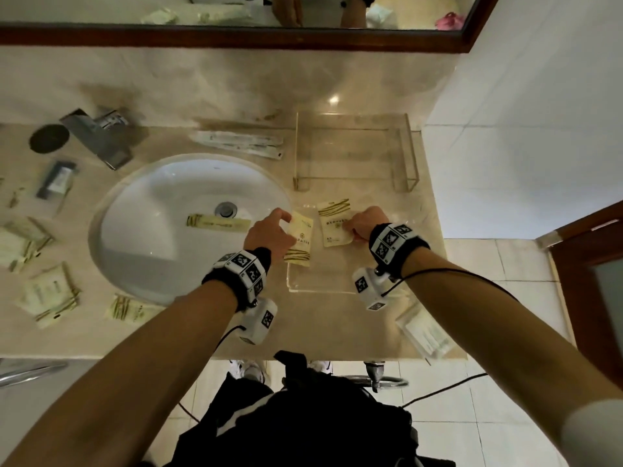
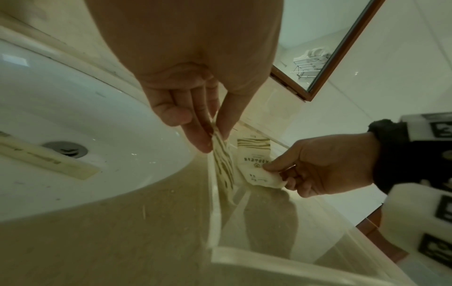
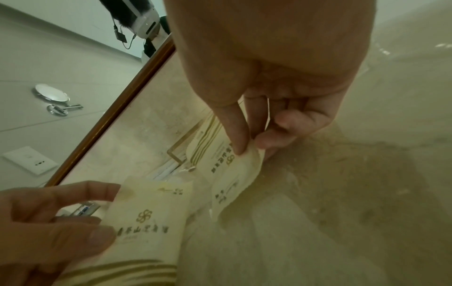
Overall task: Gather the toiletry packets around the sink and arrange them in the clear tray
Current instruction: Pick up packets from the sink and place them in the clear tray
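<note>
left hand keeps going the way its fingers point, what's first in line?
Likely the clear stand at the back of the counter. The left hand, pinching a packet over the clear tray, points away and slightly right, but depth is unclear.

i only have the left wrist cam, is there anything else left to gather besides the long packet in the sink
Observer: Yes, a pile of packets lies on the counter left of the sink.
Operator: what's behind the tray
Observer: A clear acrylic stand, with long sachets beside it.
Operator: right hand's packet, how's the grip
Observer: The right hand pinches the right packet at its corner, thumb on top.
</note>
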`<state>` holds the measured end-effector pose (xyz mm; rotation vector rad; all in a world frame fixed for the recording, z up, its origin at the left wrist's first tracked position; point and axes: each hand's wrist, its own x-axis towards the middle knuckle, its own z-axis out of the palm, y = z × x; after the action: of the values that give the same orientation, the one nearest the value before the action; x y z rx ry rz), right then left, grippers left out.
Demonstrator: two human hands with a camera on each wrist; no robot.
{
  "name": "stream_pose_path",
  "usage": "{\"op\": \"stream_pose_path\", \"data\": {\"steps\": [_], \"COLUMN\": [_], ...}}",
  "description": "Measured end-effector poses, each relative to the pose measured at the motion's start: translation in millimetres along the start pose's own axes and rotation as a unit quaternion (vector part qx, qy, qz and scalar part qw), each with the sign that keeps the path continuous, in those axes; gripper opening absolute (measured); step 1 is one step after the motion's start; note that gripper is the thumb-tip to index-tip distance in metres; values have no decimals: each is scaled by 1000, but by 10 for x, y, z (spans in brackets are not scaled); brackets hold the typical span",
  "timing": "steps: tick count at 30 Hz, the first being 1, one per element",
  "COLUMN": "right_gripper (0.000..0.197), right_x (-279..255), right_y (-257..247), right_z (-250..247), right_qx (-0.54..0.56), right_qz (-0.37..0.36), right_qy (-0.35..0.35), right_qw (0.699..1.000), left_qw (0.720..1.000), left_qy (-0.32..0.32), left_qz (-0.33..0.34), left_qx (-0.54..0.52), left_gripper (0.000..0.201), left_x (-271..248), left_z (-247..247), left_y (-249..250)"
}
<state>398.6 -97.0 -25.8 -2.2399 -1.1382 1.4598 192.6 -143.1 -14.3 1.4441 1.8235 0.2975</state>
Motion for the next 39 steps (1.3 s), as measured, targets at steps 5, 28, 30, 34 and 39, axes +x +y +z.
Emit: {"op": "stream_pose_path", "data": {"steps": [5,28,30,34,39], "right_gripper": [35,59,67,76,78], "right_x": [87,-139,-148,-150,-132], "right_y": [-78,199,181,179,241], "right_z": [7,-194,-175,-148,-141], "right_qx": [-39,-136,-181,-297,-377], "right_qz": [-36,-99,-132,-161,-179], "right_qy": [-15,3,-9,-38,-13], "right_qw": [998,986,975,940,909], "left_qw": [999,963,947,912,898], "left_qy": [8,-54,-95,-174,-167], "left_qz": [-10,123,152,148,154], "left_qx": [-31,234,266,342,377], "left_gripper": [37,63,62,71,70], "left_x": [43,68,82,123,95], "left_z": [-6,123,123,119,114], "left_y": [36,195,179,61,38]}}
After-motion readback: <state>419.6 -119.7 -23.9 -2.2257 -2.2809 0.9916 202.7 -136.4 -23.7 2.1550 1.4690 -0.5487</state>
